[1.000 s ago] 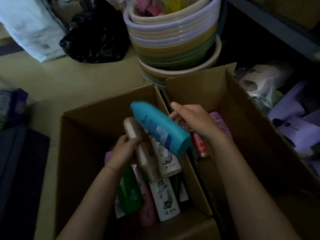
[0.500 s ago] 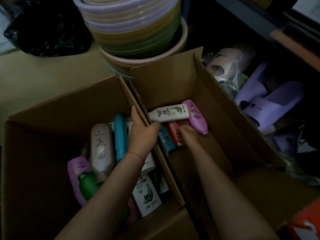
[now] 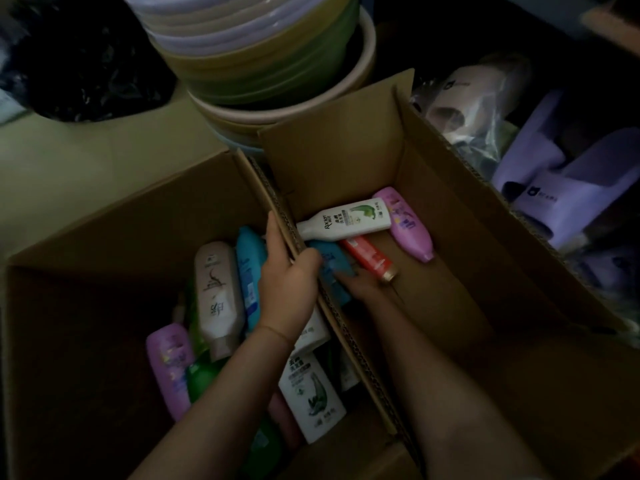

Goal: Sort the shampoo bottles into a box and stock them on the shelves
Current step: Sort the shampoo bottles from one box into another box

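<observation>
Two open cardboard boxes stand side by side. The left box (image 3: 104, 237) holds several shampoo bottles, among them a beige bottle (image 3: 216, 292), a teal one (image 3: 249, 271) and a white one (image 3: 311, 393). The right box (image 3: 450, 209) holds a white bottle (image 3: 346, 220), a purple bottle (image 3: 408, 226), a red bottle (image 3: 367, 254) and a blue bottle (image 3: 330, 268). My left hand (image 3: 287, 282) grips the wall between the boxes, thumb over the edge. My right hand (image 3: 363, 285) is low in the right box, its fingers around the blue bottle's near end, partly hidden.
A stack of plastic basins (image 3: 256, 64) stands right behind the boxes. A black plastic bag (image 3: 86, 57) lies at the back left on the floor. Packed lilac slippers (image 3: 554, 188) and wrapped goods (image 3: 478, 98) crowd the right side.
My right hand carried the blue bottle from above the left box down into the right box. My left hand let go of the beige bottle and took the wall between the boxes.
</observation>
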